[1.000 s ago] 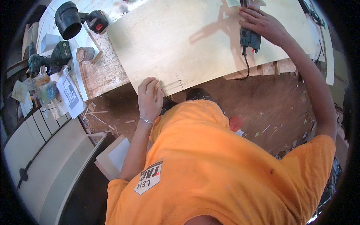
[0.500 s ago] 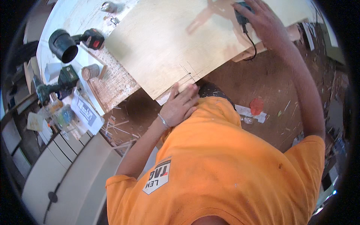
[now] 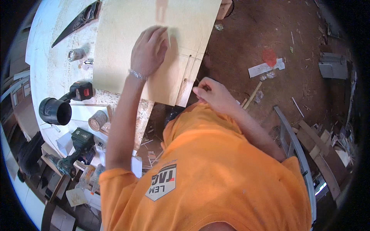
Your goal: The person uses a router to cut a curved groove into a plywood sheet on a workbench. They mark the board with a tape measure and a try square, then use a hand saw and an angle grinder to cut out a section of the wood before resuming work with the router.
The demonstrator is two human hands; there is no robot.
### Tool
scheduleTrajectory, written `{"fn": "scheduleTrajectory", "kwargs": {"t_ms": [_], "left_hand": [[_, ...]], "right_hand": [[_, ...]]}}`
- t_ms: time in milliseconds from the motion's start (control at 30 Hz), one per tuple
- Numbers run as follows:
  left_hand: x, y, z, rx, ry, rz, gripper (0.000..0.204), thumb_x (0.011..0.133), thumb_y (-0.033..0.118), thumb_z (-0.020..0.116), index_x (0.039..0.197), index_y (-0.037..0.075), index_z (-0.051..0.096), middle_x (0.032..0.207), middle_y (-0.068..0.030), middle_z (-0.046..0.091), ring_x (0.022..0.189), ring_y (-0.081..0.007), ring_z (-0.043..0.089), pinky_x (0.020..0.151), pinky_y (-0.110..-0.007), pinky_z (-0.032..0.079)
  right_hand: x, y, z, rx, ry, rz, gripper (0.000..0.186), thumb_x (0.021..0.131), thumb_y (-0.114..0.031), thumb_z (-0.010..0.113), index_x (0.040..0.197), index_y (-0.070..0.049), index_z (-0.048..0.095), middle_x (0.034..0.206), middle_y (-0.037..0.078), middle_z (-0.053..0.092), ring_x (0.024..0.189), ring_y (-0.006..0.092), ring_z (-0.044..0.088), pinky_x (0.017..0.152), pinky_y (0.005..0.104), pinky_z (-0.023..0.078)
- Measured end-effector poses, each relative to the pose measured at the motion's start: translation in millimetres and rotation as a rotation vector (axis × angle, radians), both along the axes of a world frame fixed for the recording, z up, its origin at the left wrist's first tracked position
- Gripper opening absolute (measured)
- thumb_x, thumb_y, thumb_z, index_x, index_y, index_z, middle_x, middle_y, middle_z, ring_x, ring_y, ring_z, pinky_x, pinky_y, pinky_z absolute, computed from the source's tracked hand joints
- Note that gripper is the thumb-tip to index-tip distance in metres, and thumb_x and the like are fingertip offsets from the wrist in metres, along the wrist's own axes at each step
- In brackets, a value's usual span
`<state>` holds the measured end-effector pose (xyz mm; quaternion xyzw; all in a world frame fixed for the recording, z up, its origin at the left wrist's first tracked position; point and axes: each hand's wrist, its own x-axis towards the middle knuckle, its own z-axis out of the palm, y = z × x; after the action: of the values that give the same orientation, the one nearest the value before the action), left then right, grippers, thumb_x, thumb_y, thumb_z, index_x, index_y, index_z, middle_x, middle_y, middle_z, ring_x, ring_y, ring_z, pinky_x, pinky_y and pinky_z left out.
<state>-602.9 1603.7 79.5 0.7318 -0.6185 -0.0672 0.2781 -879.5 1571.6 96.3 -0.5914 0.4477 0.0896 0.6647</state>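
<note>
A pale plywood sheet (image 3: 127, 50) lies on the table, with pencil lines and a narrow cut slot near its right edge. My left hand (image 3: 149, 52), a bracelet on its wrist, is palm down over the sheet. Its fingers are loosely bent and apart from the thumb, holding nothing visible; I cannot tell whether it touches the wood. Just off the sheet's right edge, near the slot, is my right hand (image 3: 216, 94). Its fingers are curled in against the thumb, and what they may hold is hidden.
On the table's left are a handsaw (image 3: 79, 21), a metal can (image 3: 75, 54), a black cordless tool (image 3: 61, 107), a round tin (image 3: 98, 120) and a green cordless drill (image 3: 79, 146). Scraps and a red disc (image 3: 269, 57) lie on the floor, beside a metal ladder (image 3: 287, 131).
My view has turned right. My left hand went from the sheet's near edge up over its surface. My right hand left the corded black power tool and came down beside the edge.
</note>
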Motion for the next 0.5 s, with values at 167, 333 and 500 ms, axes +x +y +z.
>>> {"fn": "scheduleTrajectory", "kwargs": {"t_ms": [167,333,500], "left_hand": [[16,-27,-26,-0.022,-0.172,-0.186,0.049,0.096,0.024,0.065,0.140,0.007,0.055,0.147,-0.0167,0.051,0.140,-0.0356,0.047,0.116,-0.048,0.039],[16,-22,-28,-0.008,-0.205,-0.179,0.050,0.096,0.027,0.061,0.141,0.008,0.053,0.145,-0.0157,0.051,0.143,-0.0338,0.043,0.119,-0.049,0.034],[14,-23,-27,0.023,-0.262,-0.177,0.051,0.096,0.030,0.060,0.142,0.008,0.052,0.145,-0.0155,0.050,0.145,-0.0329,0.041,0.120,-0.049,0.032]], "right_hand": [[33,23,-16,0.046,0.172,-0.251,0.051,0.097,-0.048,0.068,0.096,0.001,0.056,0.090,0.019,0.071,0.085,0.0176,0.073,0.072,0.0342,0.059],[45,24,-25,-0.349,0.288,-0.036,0.070,0.091,-0.060,0.068,0.108,0.008,0.066,0.099,0.030,0.073,0.099,0.0404,0.073,0.085,0.0490,0.059],[61,1,5,-0.361,0.469,0.220,0.071,0.085,-0.063,0.073,0.103,0.006,0.073,0.102,0.029,0.073,0.101,0.0435,0.072,0.089,0.0504,0.058]]}}
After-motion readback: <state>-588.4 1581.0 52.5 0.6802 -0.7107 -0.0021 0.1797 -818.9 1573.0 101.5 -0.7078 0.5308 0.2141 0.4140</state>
